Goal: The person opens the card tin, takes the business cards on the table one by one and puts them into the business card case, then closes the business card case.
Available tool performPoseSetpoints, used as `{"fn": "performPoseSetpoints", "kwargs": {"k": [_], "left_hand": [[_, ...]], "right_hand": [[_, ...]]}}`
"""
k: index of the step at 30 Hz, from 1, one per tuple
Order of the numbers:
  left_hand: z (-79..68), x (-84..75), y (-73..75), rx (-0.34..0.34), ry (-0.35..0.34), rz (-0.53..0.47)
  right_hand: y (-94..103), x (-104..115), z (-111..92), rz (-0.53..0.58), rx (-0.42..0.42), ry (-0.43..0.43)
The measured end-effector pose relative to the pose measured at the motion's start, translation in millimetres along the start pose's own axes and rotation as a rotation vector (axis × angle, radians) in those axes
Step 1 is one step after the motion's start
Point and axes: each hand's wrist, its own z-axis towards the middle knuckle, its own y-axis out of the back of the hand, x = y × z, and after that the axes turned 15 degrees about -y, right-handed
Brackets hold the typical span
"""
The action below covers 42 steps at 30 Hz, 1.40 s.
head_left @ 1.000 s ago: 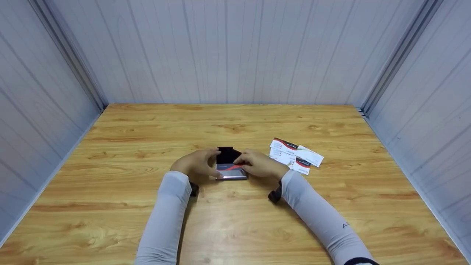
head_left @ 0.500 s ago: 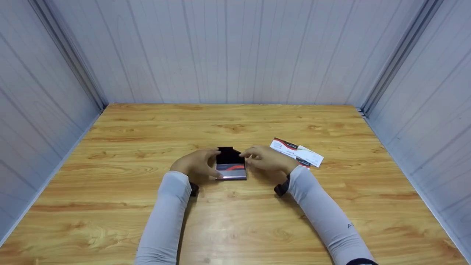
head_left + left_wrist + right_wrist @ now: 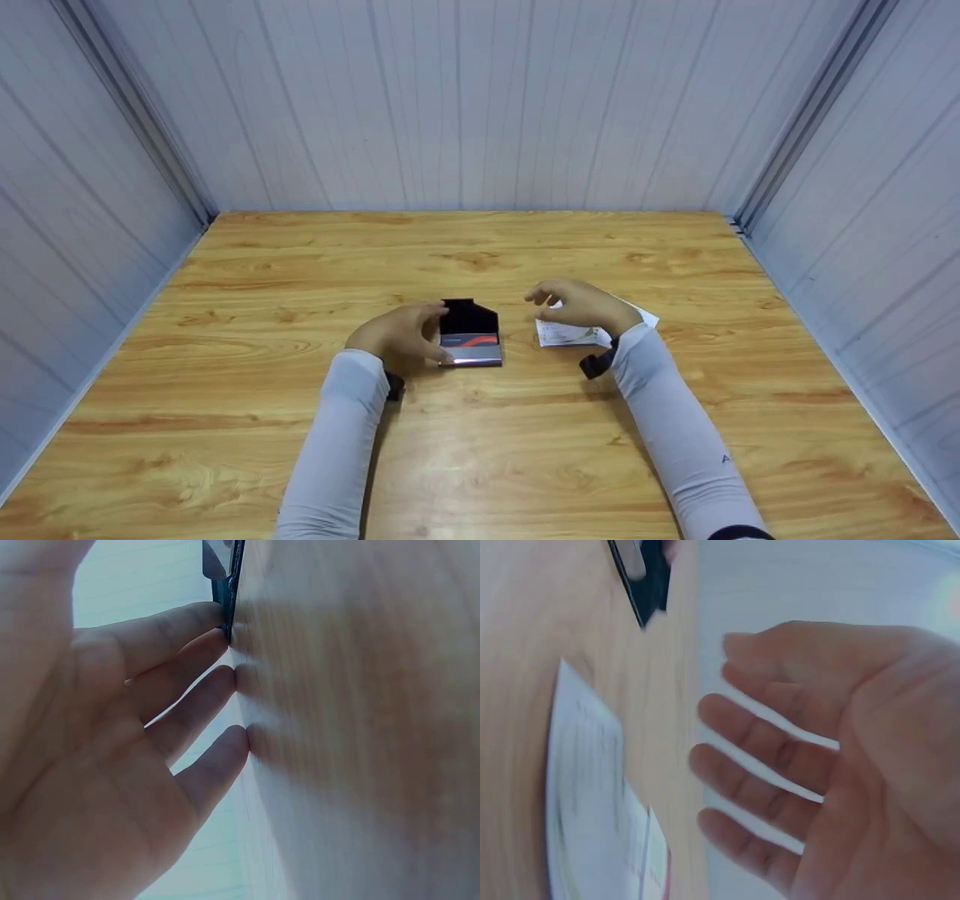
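Observation:
A black-lined metal business card case (image 3: 489,355) lies on the table with its lid raised and a dark, red-striped card (image 3: 454,340) inside. My left hand (image 3: 397,332) holds its left side, thumb at the near corner and index finger by the lid. In the left wrist view, the first fingertips touch the case edge (image 3: 232,596), while others rest on the table. My right hand (image 3: 589,304) hovers above the loose business cards (image 3: 568,336), its fingers loosely bent and holding nothing. Part of the card pile is hidden under that hand in the head view.
The wooden table (image 3: 465,450) meets white panelled walls (image 3: 480,105) at the back and both sides. In the right wrist view, the overlapping white cards (image 3: 585,787) lie between the right hand and the table surface.
My right hand has drawn back from the card case, moving right and over the loose cards. The left hand stays at the case's left side, and the case remains in place.

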Motion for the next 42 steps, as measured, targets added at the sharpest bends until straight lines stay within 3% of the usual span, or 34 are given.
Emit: {"fn": "performPoseSetpoints", "kwargs": {"k": [6, 18, 26, 42], "left_hand": [[-0.3, 0.0, 0.0, 0.005, -0.037, 0.009], [-0.2, 2.6, -0.8, 0.004, -0.038, 0.02], [0.1, 2.5, -1.0, 0.008, -0.038, 0.034], [0.2, -0.3, 1.4, -0.001, -0.047, 0.017]], "right_hand": [[12.7, -15.1, -11.2, -0.023, 0.002, -0.178], [21.0, -31.6, -17.5, -0.125, 0.056, -0.355], [20.1, -35.7, -16.4, -0.143, 0.089, -0.352], [21.3, -37.4, -17.4, -0.032, 0.108, -0.38]]}}
